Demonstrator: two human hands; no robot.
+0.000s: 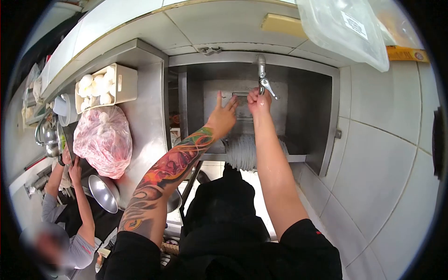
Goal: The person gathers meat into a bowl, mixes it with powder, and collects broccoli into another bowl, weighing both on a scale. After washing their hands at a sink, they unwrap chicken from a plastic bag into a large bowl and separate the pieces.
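— How many things can you count?
— One tap [262,73] over one sink [308,64], with one grey, stringy bundle [242,153] draped over the sink's edge on the wearer's side of the tap. Well to the left of the tap, a worktop [148,100] carries one cream basket [127,84] of white round items [94,87], several but too overlapped to count, and one plastic bag [103,142] with pink contents. Farther from the tap, by the near end of that worktop, one metal bowl [103,193] lies tilted. To the right of the tap, one clear plastic container [343,30] juts into view.
— Anyone else?
— One other person [83,247], far left of the tap, in a grey sleeve, both hands out over the work there.
— Where is the tap from the fingers?
— Its spout is right at the fingers of the right hand [260,101]. The left hand [223,119] is farther off, to the left of the tap and above the sink's floor.
— And how do the fingers stand?
— Left: spread wide, holding nothing visible; I can't tell if they touch the metal below. Right: bent inward beneath the tap, skin wet. I can't tell whether they close fully, hold something or touch the spout.
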